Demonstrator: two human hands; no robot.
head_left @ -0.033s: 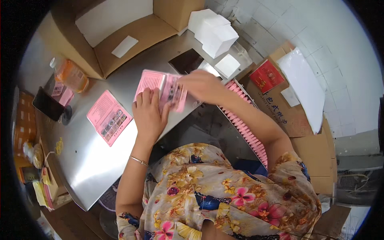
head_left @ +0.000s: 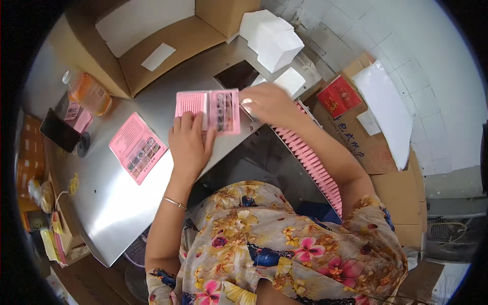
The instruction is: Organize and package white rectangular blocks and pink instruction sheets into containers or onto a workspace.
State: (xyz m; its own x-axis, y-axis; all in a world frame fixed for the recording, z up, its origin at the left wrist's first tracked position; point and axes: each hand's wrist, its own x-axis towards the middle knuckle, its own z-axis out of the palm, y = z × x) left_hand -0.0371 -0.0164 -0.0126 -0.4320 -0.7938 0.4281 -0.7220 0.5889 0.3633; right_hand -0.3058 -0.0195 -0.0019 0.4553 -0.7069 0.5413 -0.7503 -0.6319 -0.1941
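Note:
A pink printed packet [head_left: 223,99] lies opened out at the front edge of the metal table, with a white layer on its left half and a row of small pictures on its right. My left hand [head_left: 190,140] grips its lower side, fingers over the white layer and thumb at the bottom edge. Beside the packet's right edge is my right hand [head_left: 269,104], smeared by motion, so its fingertips cannot be made out. A second pink packet [head_left: 134,145] lies on the table to the left. Many pink pieces stand packed in a long row [head_left: 310,162] under my right forearm.
An open cardboard box [head_left: 175,38] stands at the back, with white stacks [head_left: 272,38] to its right. A bottle of orange liquid [head_left: 86,94] and a phone on a stand [head_left: 60,130] are at the left. A carton with a red packet [head_left: 339,96] sits at the right.
My right hand has moved right, off the packet's face to beside its edge. The packet's right half lies flatter and straighter. My left hand has stayed on it.

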